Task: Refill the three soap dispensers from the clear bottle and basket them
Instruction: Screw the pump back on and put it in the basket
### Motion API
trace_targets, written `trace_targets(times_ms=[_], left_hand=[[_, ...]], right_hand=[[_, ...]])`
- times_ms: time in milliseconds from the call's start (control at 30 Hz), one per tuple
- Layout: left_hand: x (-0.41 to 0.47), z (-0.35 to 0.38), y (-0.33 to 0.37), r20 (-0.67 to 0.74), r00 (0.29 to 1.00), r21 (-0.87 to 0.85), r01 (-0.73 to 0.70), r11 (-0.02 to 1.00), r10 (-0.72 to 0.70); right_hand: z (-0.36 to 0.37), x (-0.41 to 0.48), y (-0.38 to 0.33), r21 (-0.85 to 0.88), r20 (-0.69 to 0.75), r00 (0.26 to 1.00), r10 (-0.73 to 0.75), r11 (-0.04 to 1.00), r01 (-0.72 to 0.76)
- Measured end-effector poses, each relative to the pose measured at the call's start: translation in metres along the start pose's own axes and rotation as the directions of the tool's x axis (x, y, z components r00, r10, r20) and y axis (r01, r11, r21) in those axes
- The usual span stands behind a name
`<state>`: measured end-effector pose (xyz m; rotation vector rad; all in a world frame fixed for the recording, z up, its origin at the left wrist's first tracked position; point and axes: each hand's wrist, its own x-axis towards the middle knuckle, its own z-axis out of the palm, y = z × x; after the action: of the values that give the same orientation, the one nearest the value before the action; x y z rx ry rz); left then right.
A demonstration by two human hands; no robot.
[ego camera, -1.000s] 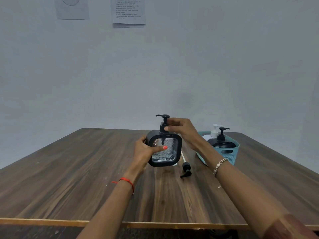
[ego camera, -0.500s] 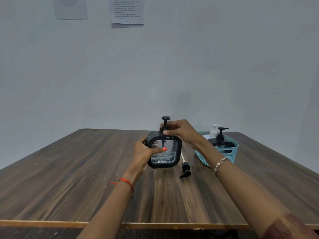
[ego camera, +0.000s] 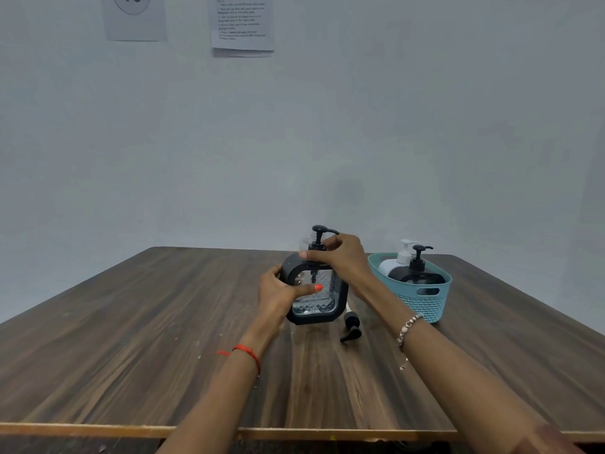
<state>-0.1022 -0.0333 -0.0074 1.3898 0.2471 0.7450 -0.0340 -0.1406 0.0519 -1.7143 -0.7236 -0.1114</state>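
Note:
A square black dispenser [ego camera: 316, 299] with a clear faceted window stands mid-table. My left hand [ego camera: 283, 291] grips its left side, thumb across the window. My right hand [ego camera: 337, 257] is closed around the collar of its black pump [ego camera: 318, 237], whose nozzle points right. A teal basket [ego camera: 422, 301] to the right holds a white dispenser [ego camera: 397, 260] and a round black dispenser [ego camera: 417, 271]. A faint clear shape [ego camera: 306, 244] shows behind the pump; I cannot tell whether it is the clear bottle.
A loose black pump head with a white tube [ego camera: 351, 327] lies on the wooden table [ego camera: 147, 339] just right of the square dispenser. Two paper sheets hang on the wall [ego camera: 242, 24]. The table's front edge runs along the bottom.
The pump nozzle has turned from pointing left, through facing me, to pointing right, under my right hand's grip. My left hand keeps holding the body still.

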Motion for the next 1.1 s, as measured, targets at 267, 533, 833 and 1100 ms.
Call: trace_targets(times_ms=[267, 533, 833, 1100], left_hand=[[0.0, -0.007, 0.001, 0.047, 0.999, -0.019, 0.009, 1.0, -0.008], [-0.003, 0.0, 0.0, 0.022, 1.0, -0.028, 0.004, 1.0, -0.003], [-0.005, 0.005, -0.004, 0.022, 0.999, -0.025, 0.038, 0.999, -0.037], [-0.009, 0.013, 0.0, 0.042, 0.999, -0.049, 0.013, 0.999, -0.011]], right_hand=[[-0.016, 0.006, 0.003, 0.134, 0.251, 0.968, 0.015, 0.99, -0.05], [-0.011, -0.004, -0.003, 0.166, 0.133, 0.991, -0.001, 0.986, -0.021], [-0.008, -0.005, 0.003, 0.125, 0.057, 0.998, 0.005, 0.992, -0.012], [-0.014, -0.005, 0.008, 0.125, 0.059, 0.998, -0.006, 0.992, -0.002]])
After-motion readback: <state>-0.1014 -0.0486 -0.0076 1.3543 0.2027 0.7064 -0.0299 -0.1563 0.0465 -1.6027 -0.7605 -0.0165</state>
